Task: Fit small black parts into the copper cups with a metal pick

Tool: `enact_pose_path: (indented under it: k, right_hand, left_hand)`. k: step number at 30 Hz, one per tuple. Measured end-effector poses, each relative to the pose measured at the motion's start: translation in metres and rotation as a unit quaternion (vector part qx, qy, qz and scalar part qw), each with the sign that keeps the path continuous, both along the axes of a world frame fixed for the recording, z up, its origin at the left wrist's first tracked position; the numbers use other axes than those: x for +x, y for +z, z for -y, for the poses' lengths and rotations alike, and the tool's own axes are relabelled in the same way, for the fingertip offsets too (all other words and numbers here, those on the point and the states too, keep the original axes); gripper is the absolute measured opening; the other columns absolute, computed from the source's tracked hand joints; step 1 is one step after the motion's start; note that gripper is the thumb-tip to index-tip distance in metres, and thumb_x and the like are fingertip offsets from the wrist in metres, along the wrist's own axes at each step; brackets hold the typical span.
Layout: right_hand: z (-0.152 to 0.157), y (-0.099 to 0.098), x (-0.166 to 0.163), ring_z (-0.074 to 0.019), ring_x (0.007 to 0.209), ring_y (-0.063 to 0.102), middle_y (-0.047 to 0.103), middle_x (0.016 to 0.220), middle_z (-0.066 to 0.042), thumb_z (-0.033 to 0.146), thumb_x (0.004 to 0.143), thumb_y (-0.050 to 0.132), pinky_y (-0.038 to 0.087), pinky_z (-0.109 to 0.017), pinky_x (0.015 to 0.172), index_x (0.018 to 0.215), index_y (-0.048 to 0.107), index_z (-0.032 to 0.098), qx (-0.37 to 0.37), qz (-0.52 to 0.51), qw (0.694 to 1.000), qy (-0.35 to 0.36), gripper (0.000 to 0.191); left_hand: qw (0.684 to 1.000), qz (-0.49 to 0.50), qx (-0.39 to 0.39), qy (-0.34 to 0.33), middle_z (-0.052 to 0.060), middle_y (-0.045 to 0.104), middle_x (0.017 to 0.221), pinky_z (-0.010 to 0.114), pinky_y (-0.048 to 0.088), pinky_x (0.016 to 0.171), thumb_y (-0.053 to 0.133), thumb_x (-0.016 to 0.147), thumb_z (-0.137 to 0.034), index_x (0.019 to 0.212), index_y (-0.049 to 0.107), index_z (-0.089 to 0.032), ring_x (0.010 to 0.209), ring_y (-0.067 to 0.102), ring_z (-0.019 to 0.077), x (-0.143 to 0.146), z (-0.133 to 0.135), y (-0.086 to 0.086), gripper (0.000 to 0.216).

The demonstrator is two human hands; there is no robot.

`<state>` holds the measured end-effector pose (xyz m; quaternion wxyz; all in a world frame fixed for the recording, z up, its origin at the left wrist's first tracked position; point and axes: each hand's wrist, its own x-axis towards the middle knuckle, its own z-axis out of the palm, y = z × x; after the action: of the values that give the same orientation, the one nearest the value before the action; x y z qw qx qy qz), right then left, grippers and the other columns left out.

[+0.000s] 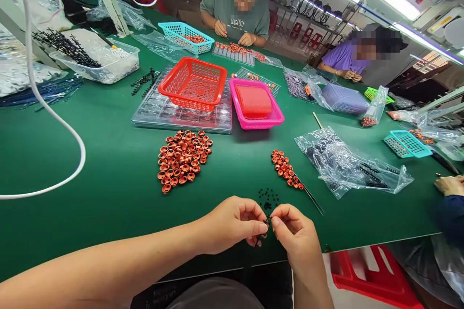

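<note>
Both hands meet fingertip to fingertip: left (232,224), right (295,234), fingers pinched.

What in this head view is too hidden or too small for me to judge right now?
- Black part pinched between left hand and right hand: fingertips cover it, shape unclear.
- Black bits on the table: too small to identify.
- Red basket: contents unclear through the mesh.
- Another person's hand: cut off at the right edge.
- Clear bag: glare blurs the black pieces inside.

Head camera looks forward, down over green table (108,154).
</note>
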<state>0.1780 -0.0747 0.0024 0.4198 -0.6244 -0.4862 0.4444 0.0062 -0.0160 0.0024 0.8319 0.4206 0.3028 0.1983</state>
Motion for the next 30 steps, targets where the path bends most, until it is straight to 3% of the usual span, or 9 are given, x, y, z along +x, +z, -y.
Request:
enact_pose_path:
  k: [8,15,18,25,30]
  right_hand:
    - [0.001,0.002,-0.007,-0.0103,0.055,0.046,0.052,0.065,0.002,0.027,0.08,0.055,0.038,-0.019,0.049,0.073,0.056,0.018,0.01,0.101,0.995,-0.002,0.012]
    - [0.005,-0.001,-0.015,-0.0103,0.055,0.049,0.054,0.066,0.003,0.02,0.081,0.052,0.04,-0.02,0.051,0.073,0.054,0.02,0.092,0.243,0.966,0.004,0.008]
    - [0.007,-0.003,-0.016,-0.0107,0.058,0.051,0.055,0.069,0.002,0.018,0.082,0.051,0.041,-0.021,0.053,0.076,0.053,0.021,0.13,0.276,0.952,0.019,0.008]
    - [0.007,-0.002,-0.015,-0.0112,0.059,0.051,0.054,0.069,0.002,0.015,0.08,0.048,0.041,-0.023,0.054,0.075,0.051,0.021,0.134,0.33,0.933,0.042,0.008]
    - [0.005,0.0,-0.011,-0.0119,0.059,0.05,0.055,0.068,0.002,0.016,0.078,0.048,0.04,-0.023,0.054,0.073,0.053,0.021,0.105,0.333,0.935,0.055,0.009]
  left_hand:
    - [0.996,-0.074,0.042,0.036,-0.001,0.06,0.061,0.027,0.049,0.061,0.071,0.069,-0.031,0.076,0.058,-0.013,0.059,0.06,0.0142,0.003,0.007,0.0,0.023]
    - [0.951,-0.183,0.247,0.036,0.001,0.062,0.066,0.021,0.041,0.055,0.061,0.077,-0.027,0.073,0.063,-0.015,0.061,0.055,0.0128,0.001,0.013,0.0,0.013]
    - [0.937,-0.198,0.285,0.04,0.0,0.062,0.065,0.019,0.039,0.054,0.059,0.078,-0.026,0.072,0.063,-0.015,0.059,0.053,0.0118,0.001,0.014,-0.002,0.013]
    - [0.943,-0.206,0.26,0.029,0.001,0.065,0.066,0.02,0.039,0.053,0.059,0.075,-0.026,0.071,0.062,-0.015,0.06,0.056,0.0131,0.002,0.012,-0.006,0.012]
    - [0.974,-0.177,0.143,0.018,-0.001,0.063,0.061,0.021,0.042,0.052,0.063,0.068,-0.026,0.069,0.057,-0.016,0.06,0.061,0.0156,0.002,0.008,-0.002,0.011]
